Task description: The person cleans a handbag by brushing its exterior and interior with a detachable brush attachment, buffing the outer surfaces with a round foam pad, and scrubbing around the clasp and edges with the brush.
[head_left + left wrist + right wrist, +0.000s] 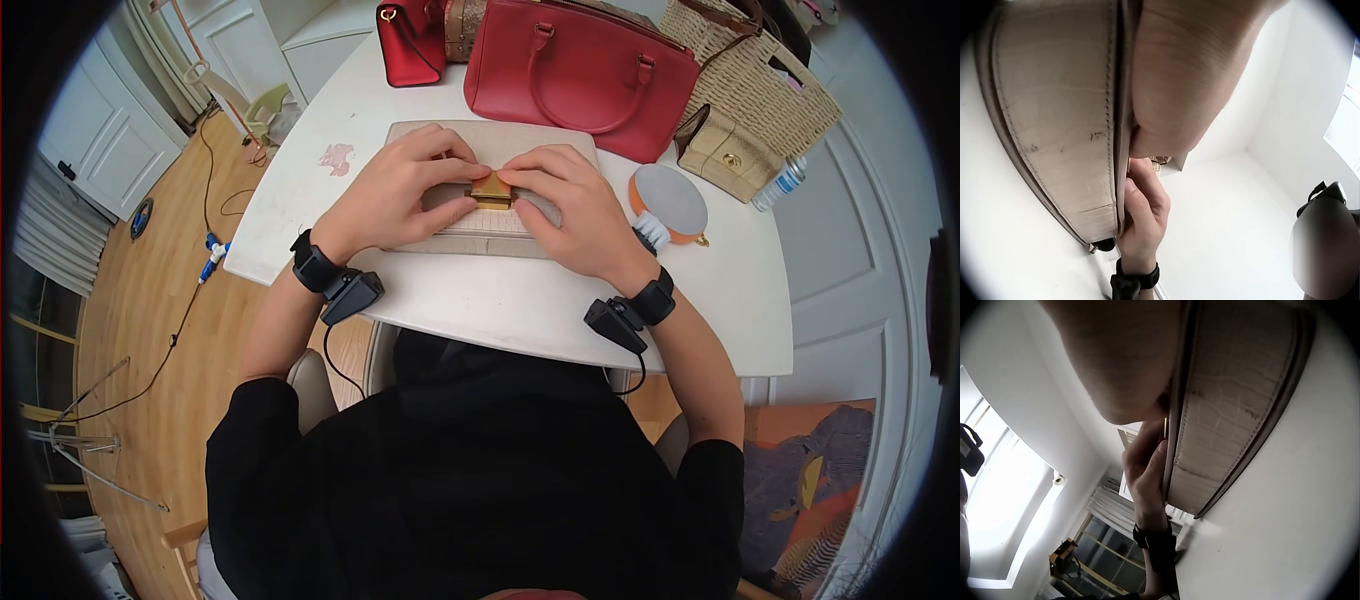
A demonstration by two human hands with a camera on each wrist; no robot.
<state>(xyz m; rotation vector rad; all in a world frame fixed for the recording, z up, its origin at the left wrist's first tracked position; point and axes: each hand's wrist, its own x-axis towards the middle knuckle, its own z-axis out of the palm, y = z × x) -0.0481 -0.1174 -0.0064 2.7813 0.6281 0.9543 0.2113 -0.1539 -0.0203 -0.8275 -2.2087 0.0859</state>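
Note:
A beige handbag (545, 140) with a crocodile-like grain lies flat on the white table, its stitched side panel (1060, 112) filling much of the left wrist view. At its front middle sits a gold metal clasp (491, 194). My left hand (400, 190) pinches the clasp's left side, index finger at the top and thumb lower down. From the other side my right hand (578, 205) does the same, with index finger on the upper corner and thumb by the lower edge. In the right wrist view, the right hand (1116, 356) hides most of the clasp.
Behind the bag stand a large red handbag (590, 85), a small red bag (410, 45), a woven straw bag (770, 85) and a gold bag (730, 150). A round grey-and-orange item (672, 198), a white-bristled brush (652, 232) and a bottle (780, 186) are at right.

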